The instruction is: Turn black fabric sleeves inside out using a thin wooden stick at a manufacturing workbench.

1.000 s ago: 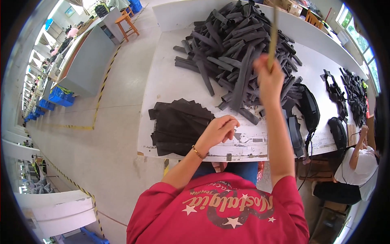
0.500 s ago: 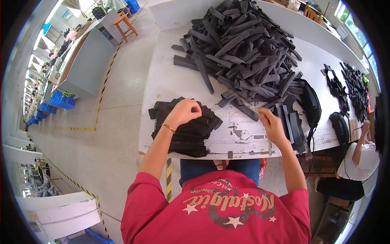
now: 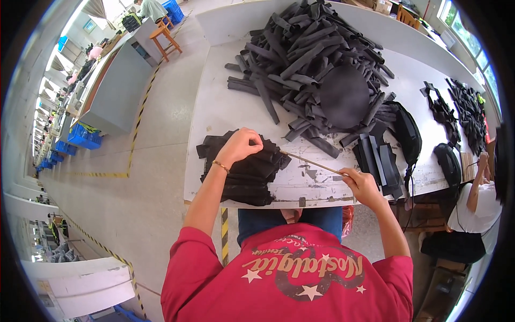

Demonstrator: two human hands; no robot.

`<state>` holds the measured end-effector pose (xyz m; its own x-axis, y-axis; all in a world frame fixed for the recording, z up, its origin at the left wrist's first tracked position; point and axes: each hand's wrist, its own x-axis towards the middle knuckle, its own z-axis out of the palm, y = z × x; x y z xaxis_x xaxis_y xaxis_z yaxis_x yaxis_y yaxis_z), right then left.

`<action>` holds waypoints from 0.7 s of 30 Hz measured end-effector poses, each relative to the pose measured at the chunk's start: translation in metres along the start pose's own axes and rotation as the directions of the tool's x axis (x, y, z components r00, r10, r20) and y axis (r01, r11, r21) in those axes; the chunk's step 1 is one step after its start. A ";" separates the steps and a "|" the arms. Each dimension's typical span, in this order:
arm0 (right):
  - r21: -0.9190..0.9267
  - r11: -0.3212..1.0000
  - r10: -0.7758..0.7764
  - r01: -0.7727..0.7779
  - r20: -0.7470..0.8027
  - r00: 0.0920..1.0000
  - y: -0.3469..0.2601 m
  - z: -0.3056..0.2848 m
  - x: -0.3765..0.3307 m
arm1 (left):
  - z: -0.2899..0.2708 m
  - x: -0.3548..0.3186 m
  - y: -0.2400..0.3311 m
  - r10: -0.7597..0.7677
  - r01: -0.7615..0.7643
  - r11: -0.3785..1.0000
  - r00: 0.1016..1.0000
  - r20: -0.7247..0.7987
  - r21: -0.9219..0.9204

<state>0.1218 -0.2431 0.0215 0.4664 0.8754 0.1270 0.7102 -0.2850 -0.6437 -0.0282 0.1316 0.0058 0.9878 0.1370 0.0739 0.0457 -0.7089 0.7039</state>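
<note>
A wooden stool [image 3: 160, 33] stands near striped floor tape [image 3: 141, 104]. At right sits a person in white [image 3: 479, 208].

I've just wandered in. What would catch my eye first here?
First, the big heap of dark rolled strips on the far part of the white table. Nearer, the right hand holds a thin stick pointing toward the black stack under the left hand. A red shirt fills the bottom.

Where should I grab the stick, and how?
Probably pinch the stick by its right end, coming from the right, where the right hand holds it: it's long and thin, and its left tip reaches the dark cloths.
</note>
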 end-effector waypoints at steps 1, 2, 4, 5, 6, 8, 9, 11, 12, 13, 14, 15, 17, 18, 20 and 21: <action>-0.007 1.000 -0.016 0.016 -0.014 1.000 0.000 0.002 0.000 | 0.001 0.000 0.001 -0.015 0.015 1.000 1.000 -0.004 -0.011; -0.016 0.999 -0.034 0.034 -0.029 0.999 0.001 0.003 0.001 | 0.000 0.001 0.002 -0.029 0.029 0.999 1.000 -0.009 -0.020; -0.031 0.999 -0.028 0.027 -0.015 0.999 0.005 0.006 0.001 | 0.000 0.002 0.004 -0.021 0.020 0.999 1.000 -0.016 -0.027; -0.047 0.999 -0.022 0.022 0.001 1.000 0.006 0.008 0.002 | -0.001 0.001 0.005 -0.014 0.013 0.999 1.000 -0.025 -0.034; -0.048 0.999 -0.025 0.025 0.001 1.000 0.006 0.010 0.003 | -0.001 0.001 0.006 -0.014 0.013 0.999 1.000 -0.028 -0.034; -0.035 0.999 -0.034 0.034 0.003 0.999 0.007 0.013 0.007 | -0.002 0.003 0.008 -0.037 0.037 0.999 0.999 -0.007 -0.021; -0.037 0.999 -0.035 0.035 0.003 0.999 0.008 0.016 0.009 | -0.002 0.004 0.010 -0.036 0.036 0.999 0.999 -0.009 -0.021; -0.042 0.999 -0.027 0.028 0.005 1.000 0.008 0.023 0.015 | 0.002 0.006 0.015 0.034 -0.036 0.998 0.999 -0.039 -0.047; -0.042 0.999 -0.029 0.030 0.006 1.000 0.004 0.030 0.020 | 0.006 0.009 0.023 0.033 -0.035 0.998 0.999 -0.041 -0.046; 0.018 1.000 -0.009 0.010 -0.023 1.000 -0.003 0.039 0.029 | 0.011 0.012 0.032 0.093 -0.094 0.993 0.995 -0.023 -0.066; 0.076 0.997 0.014 -0.010 -0.049 0.999 -0.011 0.048 0.037 | 0.018 0.015 0.042 0.154 -0.154 0.984 0.988 -0.007 -0.089; 0.073 0.997 0.009 -0.005 -0.049 0.999 -0.016 0.057 0.043 | 0.028 0.021 0.054 0.246 -0.250 0.962 0.968 -0.044 -0.106; 0.441 0.887 0.139 -0.135 0.024 0.990 -0.024 0.075 0.054 | 0.040 0.020 0.078 0.401 -0.384 0.910 0.911 -0.098 0.155; 0.572 0.804 0.170 -0.163 0.042 0.985 -0.024 0.084 0.055 | 0.035 0.015 0.093 0.402 -0.383 0.909 0.910 -0.105 0.162; 0.717 0.653 0.237 -0.246 0.115 0.965 -0.041 0.085 0.052 | 0.024 0.004 0.117 0.207 -0.084 0.978 0.551 -0.808 0.192; 0.752 0.599 0.253 -0.276 0.150 0.956 -0.045 0.087 0.049 | 0.027 -0.001 0.100 0.065 -0.120 0.992 0.285 -0.956 0.032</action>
<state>0.0676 -0.1533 -0.0089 0.5461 0.8234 -0.1543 -0.1001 -0.1187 -0.9879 -0.0204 0.0421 0.0571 0.1420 0.6545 0.7426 -0.0684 -0.7419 0.6670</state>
